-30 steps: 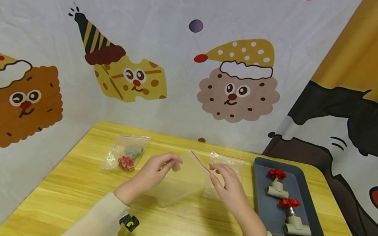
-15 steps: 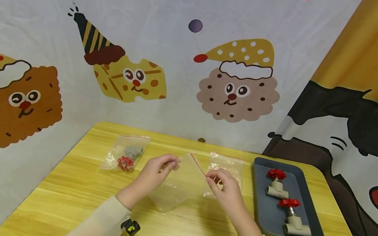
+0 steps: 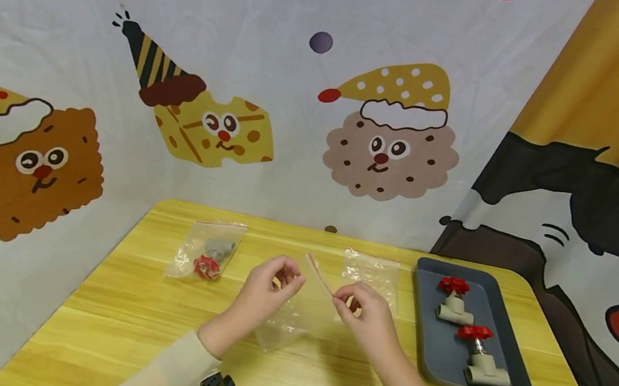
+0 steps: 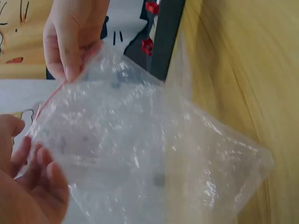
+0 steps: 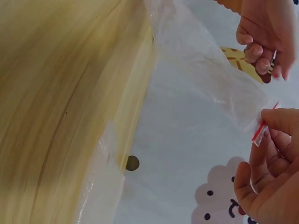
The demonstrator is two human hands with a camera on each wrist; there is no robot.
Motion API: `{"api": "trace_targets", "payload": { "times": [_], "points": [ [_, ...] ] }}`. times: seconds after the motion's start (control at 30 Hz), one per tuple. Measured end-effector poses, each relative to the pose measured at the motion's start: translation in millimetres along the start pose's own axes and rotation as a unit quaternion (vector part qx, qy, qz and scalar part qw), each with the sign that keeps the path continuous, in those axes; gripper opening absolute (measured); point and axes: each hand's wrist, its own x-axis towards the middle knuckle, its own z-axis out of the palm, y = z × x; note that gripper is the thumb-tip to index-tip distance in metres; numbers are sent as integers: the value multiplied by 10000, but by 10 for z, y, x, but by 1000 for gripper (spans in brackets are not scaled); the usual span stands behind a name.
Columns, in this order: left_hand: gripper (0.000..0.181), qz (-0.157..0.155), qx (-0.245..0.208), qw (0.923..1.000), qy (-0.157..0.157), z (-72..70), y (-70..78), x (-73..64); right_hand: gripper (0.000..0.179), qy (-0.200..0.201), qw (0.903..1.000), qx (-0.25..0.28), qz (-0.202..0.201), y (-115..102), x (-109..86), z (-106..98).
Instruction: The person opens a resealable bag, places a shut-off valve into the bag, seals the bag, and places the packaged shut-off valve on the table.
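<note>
A clear zip-lock bag [image 4: 126, 116] with a red line along its top hangs tilted above the table. My right hand [image 3: 365, 308] pinches it by one end of the red-lined top edge, between thumb and index finger. To the left, my left hand [image 3: 265, 290] is held close to the bag's other top corner. Its fingers curve loosely, and the right wrist view has this left hand [image 5: 268, 39] apart from the bag. The bag looks flat, with nothing visible inside.
A second zip-lock bag [image 3: 228, 234], holding a red-handled valve [image 3: 207, 266], lies at the back left. Another clear bag [image 3: 373, 268] lies behind my right hand. The grey tray [image 3: 429, 358] on the right carries two valves with red handwheels [image 3: 454, 285].
My right hand has closed its fingertips on the bag's top corner and lowered slightly. The left hand has moved right, nearer the bag, and the bag has turned.
</note>
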Motion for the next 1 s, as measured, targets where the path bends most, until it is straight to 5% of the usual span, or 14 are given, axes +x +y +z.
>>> {"api": "trace_targets", "payload": {
  "times": [0.17, 0.47, 0.7, 1.0],
  "points": [
    [30, -688, -128, 9951, -703, 59, 42, -34, 14, 86, 9954, -604, -736, -54, -42, 13],
    [23, -1007, -297, 9905, -888, 89, 41, -50, 12, 290, 9730, -1263, -1910, -56, -96, 56],
    [11, -1378, -701, 9847, -803, 102, 37, -52, 13, 123, 9838, -1088, -1422, -107, -147, 96],
    [11, -1504, -825, 9807, -938, 51, 270, -83, 7, -445, 9970, -539, -335, -207, -165, 93]
  ]
}}
